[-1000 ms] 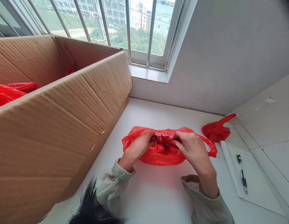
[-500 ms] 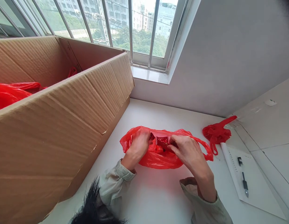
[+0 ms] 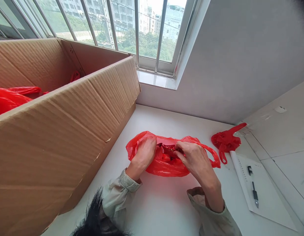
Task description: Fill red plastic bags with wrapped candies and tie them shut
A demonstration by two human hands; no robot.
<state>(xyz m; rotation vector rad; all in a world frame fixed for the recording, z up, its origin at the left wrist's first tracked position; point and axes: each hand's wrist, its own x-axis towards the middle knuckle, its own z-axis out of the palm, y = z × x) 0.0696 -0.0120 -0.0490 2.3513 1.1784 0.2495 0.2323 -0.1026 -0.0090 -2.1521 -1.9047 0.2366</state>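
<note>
An opened red plastic bag (image 3: 164,170) lies on the white table, its loop handle stretching to the right. Several small red packets (image 3: 166,157) with pale printing show inside its mouth. My left hand (image 3: 144,152) reaches into the bag's left side with fingers curled, close to the left end of a dark red patterned packet (image 3: 169,148); its fingertips are partly hidden. From the right, my right hand (image 3: 195,157) pinches that dark red packet between thumb and fingers, just inside the bag's mouth.
A large cardboard box (image 3: 93,118) on the left holds more red plastic bags (image 3: 11,98). On the right lie a crumpled red bag (image 3: 227,141), a notepad (image 3: 267,196), a pen (image 3: 255,195) and its cap (image 3: 250,170). A barred window (image 3: 152,36) is behind.
Both hands have drawn slightly toward each other at the bag's mouth, and the dark red packet sits a little differently between them. The view has shifted slightly.
</note>
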